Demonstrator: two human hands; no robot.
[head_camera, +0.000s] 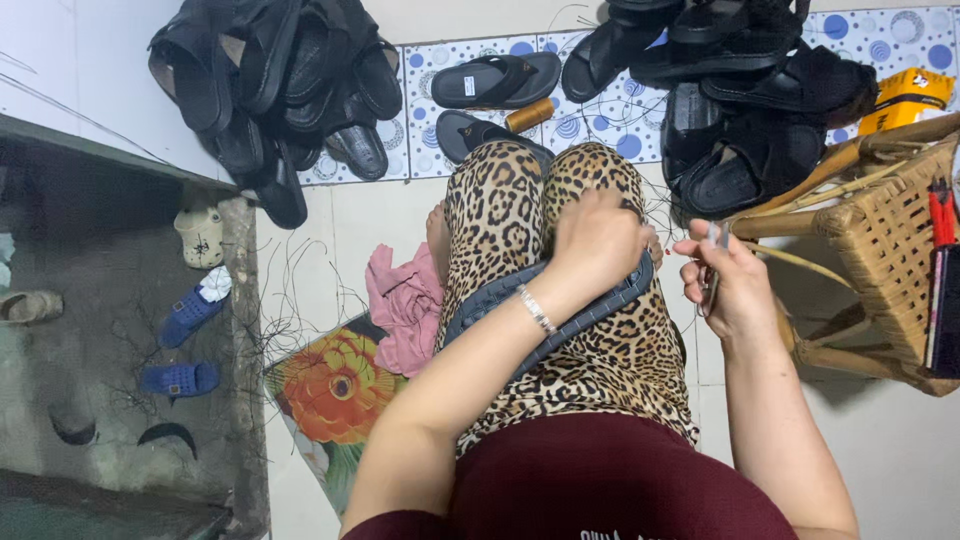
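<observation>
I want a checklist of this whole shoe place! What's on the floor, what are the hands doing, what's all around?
Surface: white floor tiles, patterned tiles by the wall.
Job's things: grey sandal sole across the lap; thin tool.
Clutter: pink cloth, fish-picture mat, thread spool, loose thread bits.
Hands: left hand presses the sole; right hand grips the tool.
Cables: nothing seen.
Surroundings: black sandal piles, wicker chair, blue sandals on a dark patch.

Maroon top (600, 480), leopard-print trousers (590, 350), thin silver bracelet (536, 309) on left wrist.
</observation>
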